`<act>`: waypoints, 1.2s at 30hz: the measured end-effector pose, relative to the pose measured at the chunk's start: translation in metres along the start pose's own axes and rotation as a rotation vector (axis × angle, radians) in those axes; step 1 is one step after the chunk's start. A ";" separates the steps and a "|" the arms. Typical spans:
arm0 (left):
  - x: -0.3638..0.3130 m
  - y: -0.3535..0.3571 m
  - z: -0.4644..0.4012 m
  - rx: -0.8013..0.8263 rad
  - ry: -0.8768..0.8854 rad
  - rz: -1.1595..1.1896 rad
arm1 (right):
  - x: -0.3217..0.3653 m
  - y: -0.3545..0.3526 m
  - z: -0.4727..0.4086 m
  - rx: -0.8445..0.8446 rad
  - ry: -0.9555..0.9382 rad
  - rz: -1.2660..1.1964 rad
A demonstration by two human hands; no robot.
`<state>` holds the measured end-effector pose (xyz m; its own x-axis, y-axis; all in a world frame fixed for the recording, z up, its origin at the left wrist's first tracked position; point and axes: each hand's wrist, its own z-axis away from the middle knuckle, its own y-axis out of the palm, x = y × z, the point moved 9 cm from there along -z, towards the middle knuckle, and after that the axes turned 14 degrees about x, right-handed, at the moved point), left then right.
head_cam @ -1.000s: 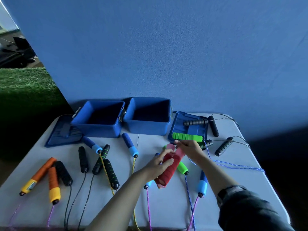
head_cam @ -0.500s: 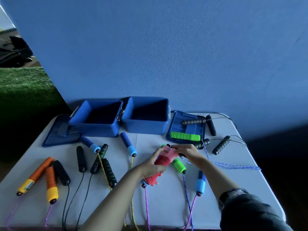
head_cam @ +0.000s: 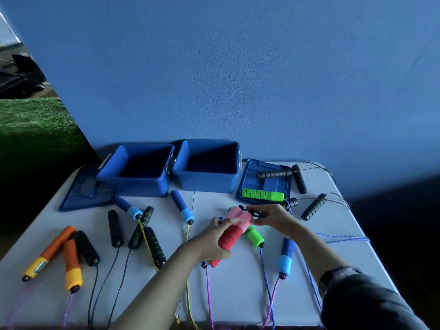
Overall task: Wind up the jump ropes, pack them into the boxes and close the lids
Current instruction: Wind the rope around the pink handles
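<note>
The left hand (head_cam: pixel 214 236) curls around a pair of red-and-pink foam jump-rope handles (head_cam: pixel 232 231), held together above the middle of the pale surface (head_cam: pixel 238 294). The right hand (head_cam: pixel 271 216) pinches a small black end piece at the pink tips, just right of the left hand's fingers. The handles' long axis runs from lower left to upper right, pink ends pointing away towards the two open blue plastic boxes (head_cam: pixel 207 166) at the far edge. A green foam handle (head_cam: pixel 254 235) lies just beneath and right of the bundle; a blue foam handle (head_cam: pixel 285 256) lies further right. Bare surface shows between the hands and the boxes, and more along the near edge, crossed by cords.
</note>
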<state>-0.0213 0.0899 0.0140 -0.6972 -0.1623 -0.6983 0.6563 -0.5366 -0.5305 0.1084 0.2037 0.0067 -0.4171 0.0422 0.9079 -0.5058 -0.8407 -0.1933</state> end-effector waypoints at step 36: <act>-0.010 -0.069 0.009 -0.585 0.072 0.178 | 0.047 0.007 -0.020 -0.332 -0.042 0.298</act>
<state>-0.0626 0.1211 0.0618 -0.5547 -0.1406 -0.8201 0.8244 0.0404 -0.5646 0.0703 0.2105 0.0403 -0.5536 -0.2039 0.8074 -0.5857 -0.5939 -0.5516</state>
